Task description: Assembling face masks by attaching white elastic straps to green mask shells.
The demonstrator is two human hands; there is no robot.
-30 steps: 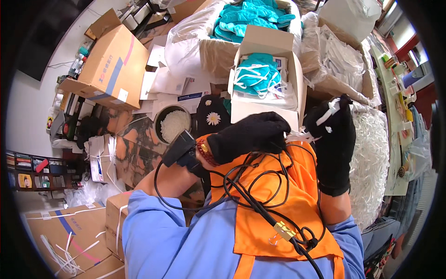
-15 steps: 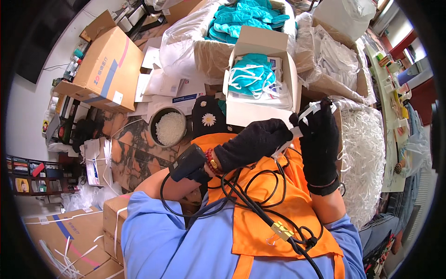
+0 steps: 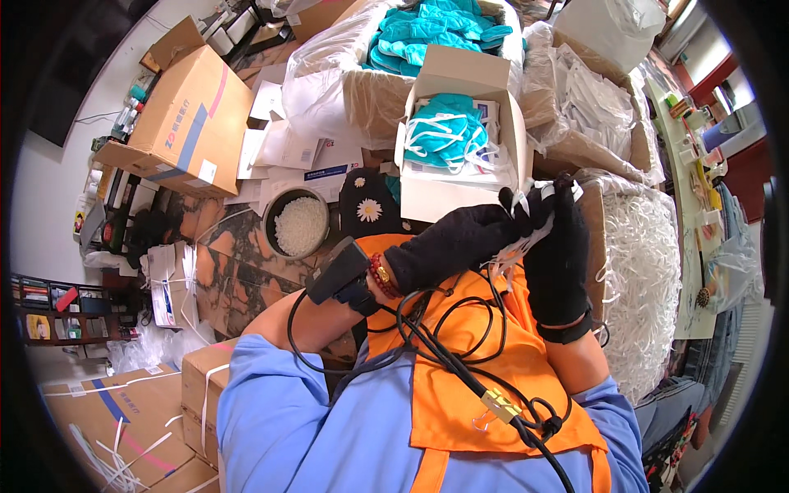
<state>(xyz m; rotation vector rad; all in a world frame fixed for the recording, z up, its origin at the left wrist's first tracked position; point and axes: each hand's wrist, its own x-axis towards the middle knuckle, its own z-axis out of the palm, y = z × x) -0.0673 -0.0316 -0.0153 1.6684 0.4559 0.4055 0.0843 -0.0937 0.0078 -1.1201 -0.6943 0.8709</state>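
White strips [image 3: 523,245] in narrow pinch of blk-gloved L fingers [image 3: 498,217] & R fingers [image 3: 565,207], above orange apron [image 3: 448,411]

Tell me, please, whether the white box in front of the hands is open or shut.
Open: the white box has its back flap raised, and teal masks show inside.

White strips [image 3: 526,244] partly behind the left hand [image 3: 460,241]
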